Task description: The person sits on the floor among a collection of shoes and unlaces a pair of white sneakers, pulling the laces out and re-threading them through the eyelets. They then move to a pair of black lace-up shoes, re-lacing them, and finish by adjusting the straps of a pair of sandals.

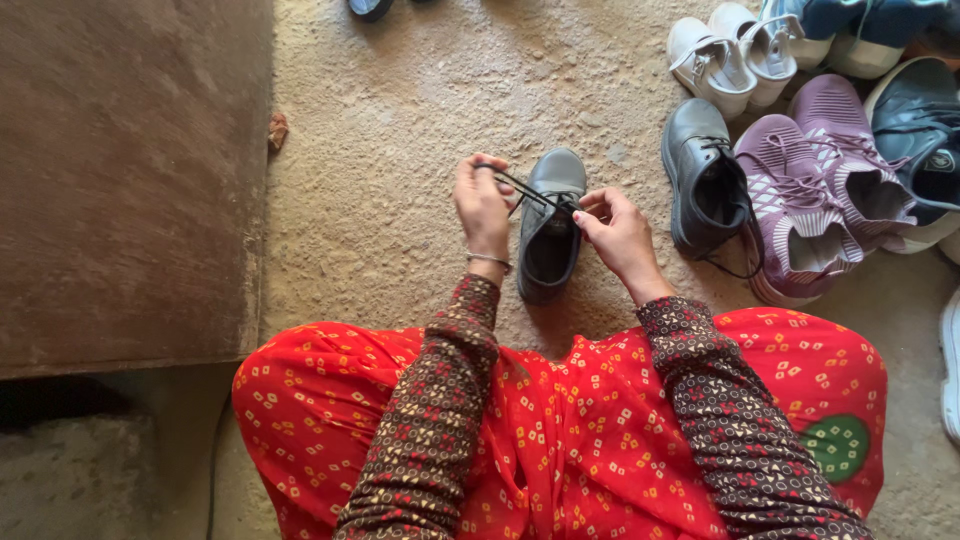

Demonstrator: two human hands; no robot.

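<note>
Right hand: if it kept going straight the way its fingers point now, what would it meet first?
The right hand points left at the grey shoe, probably its laced top; it already pinches the black lace.

both arms stretched forward in dark patterned sleeves, left hand point(482, 203) raised a bit with fingers curled tight and a thin bangle on the wrist, right hand point(617, 232) lower and angled inward, thumb and forefinger pinched together, knuckles facing up
</note>
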